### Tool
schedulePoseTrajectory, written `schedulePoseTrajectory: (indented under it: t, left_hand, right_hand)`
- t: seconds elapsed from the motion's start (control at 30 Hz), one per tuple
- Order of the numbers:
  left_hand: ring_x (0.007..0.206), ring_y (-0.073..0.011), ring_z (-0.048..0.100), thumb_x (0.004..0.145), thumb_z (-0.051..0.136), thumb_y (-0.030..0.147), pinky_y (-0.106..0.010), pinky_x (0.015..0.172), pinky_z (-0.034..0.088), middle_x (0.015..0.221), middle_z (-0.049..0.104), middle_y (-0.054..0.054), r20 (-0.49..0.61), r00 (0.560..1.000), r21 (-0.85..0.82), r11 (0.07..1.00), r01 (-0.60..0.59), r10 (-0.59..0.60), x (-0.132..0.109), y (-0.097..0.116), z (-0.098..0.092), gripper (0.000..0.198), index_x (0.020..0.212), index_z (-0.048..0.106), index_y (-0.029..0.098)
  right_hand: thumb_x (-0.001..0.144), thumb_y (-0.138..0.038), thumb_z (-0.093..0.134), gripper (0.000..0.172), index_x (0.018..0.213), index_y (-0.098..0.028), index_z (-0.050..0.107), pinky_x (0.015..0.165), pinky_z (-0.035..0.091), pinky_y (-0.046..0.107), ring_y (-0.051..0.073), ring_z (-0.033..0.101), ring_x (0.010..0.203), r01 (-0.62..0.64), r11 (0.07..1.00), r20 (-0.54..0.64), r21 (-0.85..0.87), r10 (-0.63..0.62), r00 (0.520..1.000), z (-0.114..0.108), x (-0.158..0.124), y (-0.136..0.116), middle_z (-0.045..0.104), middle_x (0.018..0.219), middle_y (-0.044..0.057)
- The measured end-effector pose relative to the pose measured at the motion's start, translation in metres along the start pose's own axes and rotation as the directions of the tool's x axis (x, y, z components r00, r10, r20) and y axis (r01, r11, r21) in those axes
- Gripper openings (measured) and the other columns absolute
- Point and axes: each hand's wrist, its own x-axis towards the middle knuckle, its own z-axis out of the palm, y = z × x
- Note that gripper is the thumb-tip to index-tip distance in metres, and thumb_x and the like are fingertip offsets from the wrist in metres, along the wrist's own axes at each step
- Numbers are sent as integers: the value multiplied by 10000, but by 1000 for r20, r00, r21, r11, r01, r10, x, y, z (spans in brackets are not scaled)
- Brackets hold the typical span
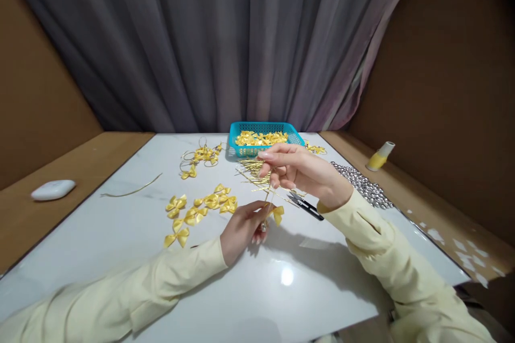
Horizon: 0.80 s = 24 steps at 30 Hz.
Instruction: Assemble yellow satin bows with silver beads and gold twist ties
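Observation:
Low over the white table, my left hand [243, 228] is closed on a yellow ribbon bow [277, 215]. A small silver bell [264, 227] hangs at its fingertips, and a gold twist tie [267, 194] sticks up from its grip. Higher and to the right, my right hand [303, 171] has thumb and forefinger pinched together, the other fingers curled. A faint thin thread [273, 196] seems to run from it down to the bow; its upper end is hard to make out. Black thread snips [306, 206] lie below my right hand.
A teal basket [266, 124] of yellow bows stands at the back, with gold ties [251, 169] before it. Loose bows [195, 215] and finished-looking looped bows [206, 154] lie left. Silver bells [362, 185] and a yellow thread spool [379, 157] are right; a white case [53, 189] is far left.

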Motion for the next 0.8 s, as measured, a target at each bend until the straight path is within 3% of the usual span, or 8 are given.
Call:
schedulePoseTrajectory:
  t: [0.17,0.37,0.6,0.8]
  left_hand:
    - [366,-81,417,781,505,502,-194,394,308,460,524,22,23,1000,4,1000,-6,6,-2,2,0,358,731,537,149]
    - [340,-59,280,794,496,473,-199,396,222,359,353,81,7,996,97,991,-91,91,-1,0,0,341,688,534,151]
    - [345,-58,278,783,506,490,-197,390,220,379,358,77,-7,997,98,993,-73,74,3,-4,0,362,659,536,151]
    - [363,-61,306,760,528,523,-187,387,247,416,379,77,32,998,74,996,-49,47,8,-9,-6,387,729,558,138]
  right_hand:
    - [732,-237,680,116,757,-151,608,345,401,102,69,618,499,-31,999,26,-9,31,999,1,3,5,688,698,17]
    - [763,-232,647,100,743,-136,626,333,386,99,70,617,498,-28,1000,102,-11,29,994,5,2,7,687,682,22]
    - [774,-209,639,93,715,-141,615,315,379,91,53,593,451,27,999,60,-23,-25,998,10,-11,-12,687,667,6]
    - [771,-200,639,71,722,-149,630,298,369,95,49,575,425,147,984,-23,-97,-150,988,1,-25,-29,676,645,-4]
